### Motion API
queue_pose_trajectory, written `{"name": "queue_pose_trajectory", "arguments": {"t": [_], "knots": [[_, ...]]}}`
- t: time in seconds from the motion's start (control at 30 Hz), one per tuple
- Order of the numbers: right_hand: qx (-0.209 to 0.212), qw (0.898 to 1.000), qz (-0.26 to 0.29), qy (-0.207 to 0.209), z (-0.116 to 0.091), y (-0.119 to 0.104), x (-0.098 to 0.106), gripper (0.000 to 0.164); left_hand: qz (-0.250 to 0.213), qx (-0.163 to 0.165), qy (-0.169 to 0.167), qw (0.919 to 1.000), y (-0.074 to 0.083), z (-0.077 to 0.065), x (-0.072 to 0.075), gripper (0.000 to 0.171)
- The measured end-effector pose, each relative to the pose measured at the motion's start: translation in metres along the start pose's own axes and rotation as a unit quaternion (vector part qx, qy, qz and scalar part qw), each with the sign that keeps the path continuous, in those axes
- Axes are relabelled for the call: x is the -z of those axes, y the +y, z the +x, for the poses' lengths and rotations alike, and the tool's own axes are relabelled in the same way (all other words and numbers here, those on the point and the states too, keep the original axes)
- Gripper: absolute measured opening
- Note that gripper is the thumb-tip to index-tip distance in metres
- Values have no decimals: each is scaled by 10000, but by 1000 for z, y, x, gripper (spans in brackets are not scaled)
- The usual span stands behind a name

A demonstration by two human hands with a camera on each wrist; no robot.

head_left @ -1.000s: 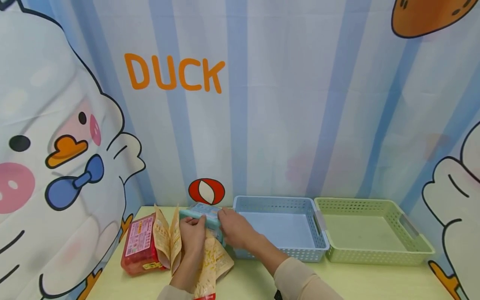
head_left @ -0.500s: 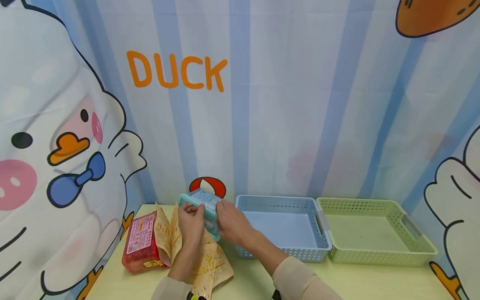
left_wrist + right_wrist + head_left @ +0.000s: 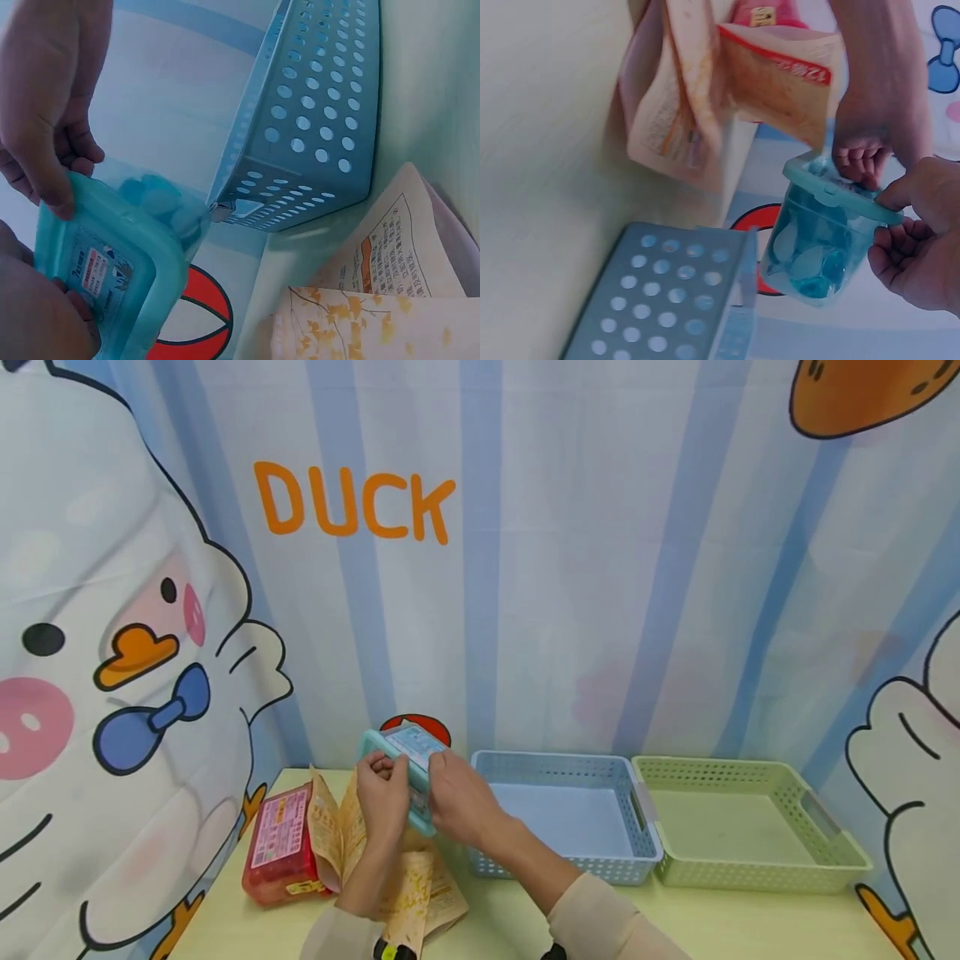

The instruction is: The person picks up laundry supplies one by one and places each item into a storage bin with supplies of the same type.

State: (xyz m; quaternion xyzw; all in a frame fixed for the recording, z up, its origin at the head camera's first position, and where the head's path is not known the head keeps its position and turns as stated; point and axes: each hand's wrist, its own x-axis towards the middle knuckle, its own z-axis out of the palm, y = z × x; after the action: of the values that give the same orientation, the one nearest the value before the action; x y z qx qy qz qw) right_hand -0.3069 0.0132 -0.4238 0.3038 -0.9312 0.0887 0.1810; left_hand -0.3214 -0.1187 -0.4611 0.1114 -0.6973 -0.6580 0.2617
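Observation:
A clear plastic tub [image 3: 414,746] with a teal lid [image 3: 127,255] is held up over the table, tilted. Rounded blue and pale pieces [image 3: 810,262] show through its wall; what they are is unclear. My left hand [image 3: 384,800] has curled fingers at the lid, with the thumb at its edge. On the other side my right hand [image 3: 467,797] grips the lid's rim, thumb over it and fingers bent beneath, as the right wrist view shows. A printed label [image 3: 97,274] is on the lid, partly covered by my left hand.
Left on the table [image 3: 525,918] lies a red package [image 3: 281,843] with a pink label. Beside it stand beige paper-like packs [image 3: 327,831], others [image 3: 412,893] lying under my forearms. A blue basket [image 3: 570,864] and a green basket [image 3: 757,877] stand at the right, against a duck-print curtain [image 3: 555,568].
Both hands have raised the tub slightly and turned it, so its lid now faces more to the left and stands steeper. The packs and baskets have stayed in place.

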Motion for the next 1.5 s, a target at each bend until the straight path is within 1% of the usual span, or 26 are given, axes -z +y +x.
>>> {"name": "queue_pose_trajectory", "arguments": {"t": [0.1, 0.23, 0.33, 0.47, 0.57, 0.63, 0.73, 0.83, 0.87, 0.9, 1.0, 1.07, 1.1, 1.13, 1.23, 1.3, 1.4, 1.47, 1.5], "knots": [[-41, 9999, 114, -64, 1, -3, 9, 25, 35, -145, -43, 9999, 3, 0, 2, 42], [-203, 9994, 248, -107, 2, -5, 21, 24, 159, -465, -156, 9987, 8, 0, 5, 38], [-316, 9986, 425, -74, 3, -4, 29, 24, 226, -707, -372, 9965, 12, -1, 6, 37], [-548, 9943, 909, -34, 3, -2, 39, 26, 277, -974, -721, 9922, 14, -3, 4, 38], [-750, 9893, 1248, 9, 4, 0, 45, 26, 332, -1121, -873, 9893, 15, -3, 1, 39], [-874, 9867, 1372, 41, 3, 1, 48, 26, 387, -1220, -961, 9871, 15, -2, -1, 40], [-1026, 9840, 1458, 68, 1, 3, 51, 25, 629, -1412, -1072, 9821, 12, -1, -2, 44], [-1105, 9841, 1387, 125, -1, 6, 52, 25, 1160, -1562, -1131, 9743, 6, -1, -2, 48], [-1083, 9849, 1340, 158, -2, 7, 52, 23, 1371, -1621, -1096, 9710, 3, -2, -1, 49], [-1062, 9860, 1276, 169, -3, 8, 53, 25, 1576, -1632, -1045, 9683, 1, -3, -1, 50], [-1008, 9889, 1079, 175, -5, 10, 53, 26, 2176, -1433, -889, 9614, -1, -9, 1, 54], [-1001, 9899, 998, 124, -6, 10, 53, 27, 2454, -1093, -891, 9591, -1, -13, 3, 61], [-1026, 9898, 986, 92, -7, 11, 53, 30, 2547, -841, -965, 9585, -1, -14, 5, 66], [-1054, 9893, 1009, 67, -7, 11, 52, 29, 2629, -626, -1045, 9571, -1, -15, 6, 71], [-1096, 9883, 1052, 98, -9, 14, 52, 29, 2589, -1, -1378, 9560, -4, -14, 10, 86], [-1096, 9876, 1118, 147, -10, 16, 52, 25, 2373, 314, -1540, 9586, -6, -14, 12, 88], [-1087, 9861, 1249, 172, -10, 20, 54, 17, 1490, 710, -1660, 9722, -9, -14, 14, 73], [-1093, 9846, 1352, 206, -10, 23, 56, 12, 842, 936, -1718, 9771, -10, -14, 15, 60], [-1104, 9837, 1402, 226, -10, 24, 57, 11, 517, 1059, -1760, 9773, -10, -15, 15, 55]]}}
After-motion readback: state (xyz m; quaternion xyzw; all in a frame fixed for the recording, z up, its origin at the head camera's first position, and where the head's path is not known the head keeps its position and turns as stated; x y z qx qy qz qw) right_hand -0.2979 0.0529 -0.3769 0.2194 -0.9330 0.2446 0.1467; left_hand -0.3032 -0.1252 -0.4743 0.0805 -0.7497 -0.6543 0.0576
